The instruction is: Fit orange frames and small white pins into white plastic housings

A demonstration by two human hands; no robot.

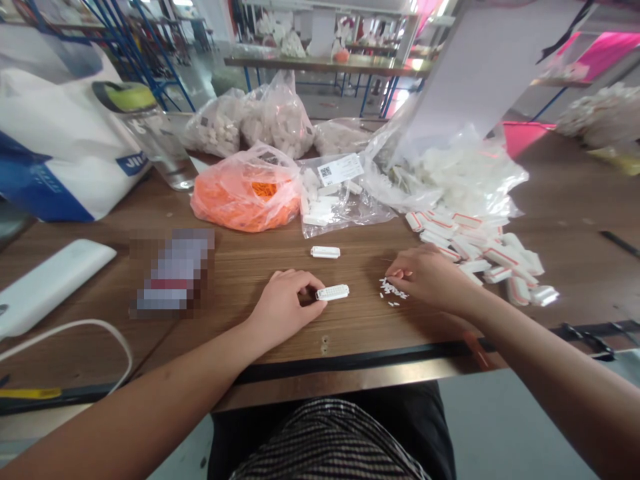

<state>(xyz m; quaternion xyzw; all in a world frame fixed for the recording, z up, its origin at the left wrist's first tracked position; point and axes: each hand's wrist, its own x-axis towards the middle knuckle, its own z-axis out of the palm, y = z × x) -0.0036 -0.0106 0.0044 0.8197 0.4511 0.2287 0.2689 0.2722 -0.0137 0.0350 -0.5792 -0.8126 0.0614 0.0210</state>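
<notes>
Between the thumb and fingers of my left hand is one end of a white plastic connector housing, its face of small holes turned up. My right hand is over a small heap of tiny white plastic pins, fingertips pinched together at the heap's upper edge. Whether a pin is between those fingertips is too small to make out. A second white connector housing lies on the table just beyond my left hand. Right of my right hand is a pile of white housings with orange strips.
An orange-filled plastic bag, a labelled clear bag of white parts and a large clear bag line the back. At left stand a water bottle, a white device and a white cable. The table's front edge is near me.
</notes>
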